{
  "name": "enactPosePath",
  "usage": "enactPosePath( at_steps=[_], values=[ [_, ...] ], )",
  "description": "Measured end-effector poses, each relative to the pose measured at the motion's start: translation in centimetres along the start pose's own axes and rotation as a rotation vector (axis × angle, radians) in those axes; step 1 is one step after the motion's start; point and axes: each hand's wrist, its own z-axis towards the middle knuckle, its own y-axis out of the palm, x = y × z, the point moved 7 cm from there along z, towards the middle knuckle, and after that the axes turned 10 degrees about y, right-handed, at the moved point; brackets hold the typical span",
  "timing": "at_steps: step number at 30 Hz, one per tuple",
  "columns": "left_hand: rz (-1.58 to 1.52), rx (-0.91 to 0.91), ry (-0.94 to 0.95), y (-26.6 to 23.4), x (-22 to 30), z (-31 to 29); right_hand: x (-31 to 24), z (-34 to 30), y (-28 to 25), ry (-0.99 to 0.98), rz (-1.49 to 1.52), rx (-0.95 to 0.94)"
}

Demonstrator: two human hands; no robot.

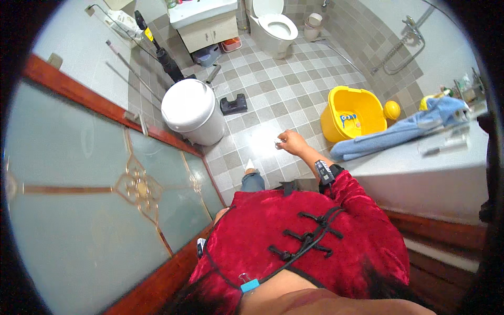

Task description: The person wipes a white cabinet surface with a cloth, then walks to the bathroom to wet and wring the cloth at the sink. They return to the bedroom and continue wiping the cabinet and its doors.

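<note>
My right hand [294, 144] is stretched out over the tiled floor. Its fingers are pinched together on a small whitish thing [278, 142], whose kind I cannot make out. My left hand [221, 213] shows only as a bit of skin low beside the glass door's edge. The red velvet top hides the rest of it, and its fingers are not visible. Right of my right hand stands a yellow tub [329, 116] with a blue-and-white item and a small orange-pink one inside.
A white lidded bin [188, 107] stands ahead left beside a black floor piece [234, 104]. The frosted glass door [68, 152] fills the left. A blue towel [396, 134] lies on the white ledge at right. A toilet [275, 29] and a vanity [207, 34] stand at the back.
</note>
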Motion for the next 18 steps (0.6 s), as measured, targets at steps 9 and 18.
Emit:
enactPosePath(
  at_steps=[9, 18],
  values=[
    [-0.042, 0.111, 0.055, -17.1, 18.6, 21.0, 22.6, 5.5, -6.7, 0.494, -0.145, -0.011],
    [-0.09, 0.124, 0.021, -15.6, 50.0, 43.4, 48.3, -0.9, -14.8, 1.026, 0.187, -0.012]
  ],
)
